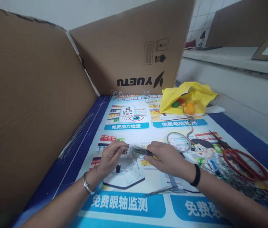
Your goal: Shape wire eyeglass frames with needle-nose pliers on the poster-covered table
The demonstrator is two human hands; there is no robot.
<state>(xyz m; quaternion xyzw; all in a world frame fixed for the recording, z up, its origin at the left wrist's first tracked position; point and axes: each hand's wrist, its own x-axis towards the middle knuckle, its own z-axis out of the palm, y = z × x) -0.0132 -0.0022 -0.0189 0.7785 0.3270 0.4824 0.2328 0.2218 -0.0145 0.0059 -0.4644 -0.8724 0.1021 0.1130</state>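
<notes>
My right hand [168, 158] is closed around the handles of a pair of pliers [141, 150], whose dark jaws point left. Across from it, my left hand [113, 155] pinches a thin wire [130, 148] between thumb and fingers, close to the plier tips. Thin looped wires [134, 172] hang and spread below the jaws over the printed sheet. Whether the jaws are clamped on the wire is too fine to make out. A slim pointed metal tool [163, 190] lies on the sheet nearer to me.
Red-handled scissors [245, 163] rest on a wire heap [237, 183] at right. Behind are a round hoop [168, 139] and a yellow bag [197, 91] holding yarn balls [189, 108]. Straight wires [75, 137] lie left. Cardboard panels [124, 47] stand behind and left.
</notes>
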